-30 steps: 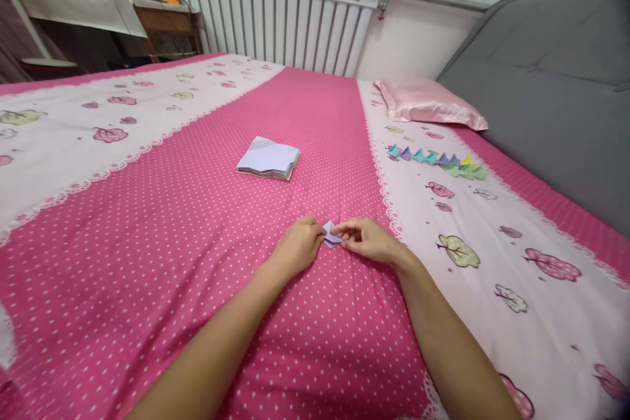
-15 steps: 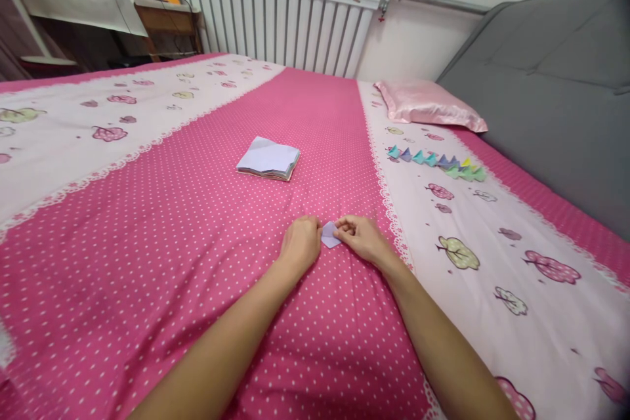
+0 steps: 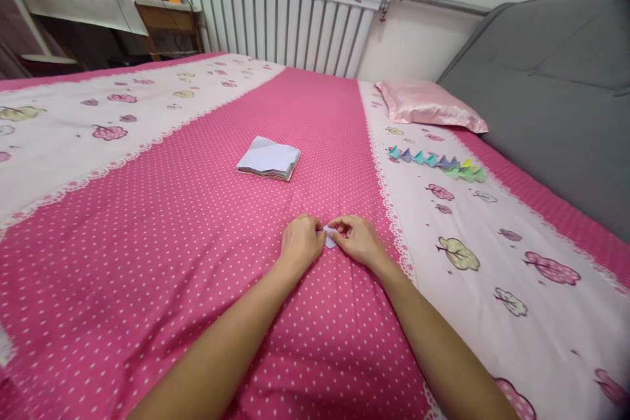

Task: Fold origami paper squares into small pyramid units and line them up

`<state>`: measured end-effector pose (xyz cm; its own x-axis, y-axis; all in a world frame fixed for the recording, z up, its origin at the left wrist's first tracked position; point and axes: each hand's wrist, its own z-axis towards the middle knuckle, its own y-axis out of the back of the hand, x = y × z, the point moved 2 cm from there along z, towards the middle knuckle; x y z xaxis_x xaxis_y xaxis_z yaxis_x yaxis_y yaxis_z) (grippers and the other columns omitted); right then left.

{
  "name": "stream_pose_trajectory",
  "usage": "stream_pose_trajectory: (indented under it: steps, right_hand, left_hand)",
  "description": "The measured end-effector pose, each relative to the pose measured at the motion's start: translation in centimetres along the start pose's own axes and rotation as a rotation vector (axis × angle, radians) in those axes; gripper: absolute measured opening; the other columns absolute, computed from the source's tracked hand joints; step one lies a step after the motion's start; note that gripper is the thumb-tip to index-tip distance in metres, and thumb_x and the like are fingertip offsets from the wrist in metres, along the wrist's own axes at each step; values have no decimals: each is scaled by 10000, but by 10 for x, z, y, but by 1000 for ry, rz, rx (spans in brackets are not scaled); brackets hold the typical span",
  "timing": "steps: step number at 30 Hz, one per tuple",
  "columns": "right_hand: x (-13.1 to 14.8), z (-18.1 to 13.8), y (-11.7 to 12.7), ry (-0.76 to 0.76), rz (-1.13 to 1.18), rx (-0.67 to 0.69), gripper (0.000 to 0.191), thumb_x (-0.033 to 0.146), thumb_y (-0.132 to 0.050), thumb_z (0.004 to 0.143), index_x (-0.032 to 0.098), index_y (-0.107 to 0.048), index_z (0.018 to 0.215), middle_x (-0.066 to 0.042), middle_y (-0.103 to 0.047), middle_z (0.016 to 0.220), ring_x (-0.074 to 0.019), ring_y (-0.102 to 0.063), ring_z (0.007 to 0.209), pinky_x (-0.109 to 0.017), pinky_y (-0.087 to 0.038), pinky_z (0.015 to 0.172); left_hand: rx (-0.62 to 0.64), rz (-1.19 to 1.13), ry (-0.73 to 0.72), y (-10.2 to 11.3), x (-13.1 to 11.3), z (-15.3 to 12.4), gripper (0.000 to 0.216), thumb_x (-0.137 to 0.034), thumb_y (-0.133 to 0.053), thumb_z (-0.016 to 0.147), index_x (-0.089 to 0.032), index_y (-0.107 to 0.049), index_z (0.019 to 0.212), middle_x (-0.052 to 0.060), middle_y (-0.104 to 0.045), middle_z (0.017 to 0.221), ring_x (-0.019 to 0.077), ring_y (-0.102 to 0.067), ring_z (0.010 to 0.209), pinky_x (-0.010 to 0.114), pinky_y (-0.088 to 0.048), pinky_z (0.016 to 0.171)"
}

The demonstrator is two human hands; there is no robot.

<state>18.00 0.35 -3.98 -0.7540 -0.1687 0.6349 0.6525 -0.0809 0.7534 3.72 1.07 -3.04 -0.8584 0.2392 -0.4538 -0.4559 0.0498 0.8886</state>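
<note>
A small folded piece of lilac paper (image 3: 330,241) lies low over the pink dotted bedspread, between my two hands. My left hand (image 3: 302,239) is closed on its left edge, with the thumb at the paper. From the other side, my right hand (image 3: 358,237) pinches the paper between thumb and fingers. Both hands cover much of it, so its full shape is hidden. Farther off, a stack of paper sheets (image 3: 268,156) with a pale lilac sheet on top rests on the bedspread.
A row of small folded paper pieces (image 3: 427,159) in teal, purple, yellow and green sits at the right on the bedspread (image 3: 207,223). Behind it lies a pink pillow (image 3: 428,104) beside the grey headboard (image 3: 546,72). A white radiator (image 3: 275,20) lines the far wall.
My hands have come closer together over the lilac paper, the right one shifting slightly left. Less of the paper shows now.
</note>
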Motion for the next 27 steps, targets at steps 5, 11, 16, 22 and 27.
stream_pose_trajectory:
  steps: [5, 11, 16, 22, 27]
  right_hand:
    - [1, -1, -2, -26, 6, -7, 189, 279, -596, 694, 203, -688, 840, -17, -654, 713, -145, -555, 628, -254, -394, 584]
    - [-4, 0, -4, -79, 46, 4, 247, 165, -563, 644, 201, -683, 857, -17, -661, 738, -141, -564, 624, -250, -415, 587]
    - [-10, 0, -5, -66, 146, 14, 345, 65, -497, 608, 193, -696, 858, -14, -667, 738, -141, -580, 646, -246, -435, 617]
    - [-7, -3, 5, -9, 113, 113, 482, 1, -461, 573, 179, -685, 960, -40, -648, 836, -136, -557, 652, -242, -431, 612]
    - [-6, -4, 14, 159, 40, 203, 499, 30, -504, 617, 198, -644, 1066, -34, -567, 824, -126, -518, 637, -246, -419, 606]
  left_hand:
    - [15, -16, 74, -1, -1, 1, 222, -310, -534, 741, -182, -671, 858, 85, -661, 870, 205, -603, 800, 278, -442, 704]
    - [41, -88, 73, -2, 1, 5, 193, -200, -536, 701, -173, -680, 827, 78, -675, 813, 169, -603, 728, 258, -442, 697]
    - [55, -137, 38, -1, 2, 8, 283, -70, -471, 669, -151, -688, 831, 82, -684, 799, 163, -610, 733, 257, -442, 709]
    - [42, -92, -6, 1, 3, 5, 332, -57, -445, 688, -152, -693, 887, 106, -674, 883, 194, -605, 839, 288, -438, 777]
    - [43, -64, -70, 3, 6, 1, 365, -54, -418, 714, -148, -692, 936, 110, -660, 896, 196, -587, 852, 286, -426, 794]
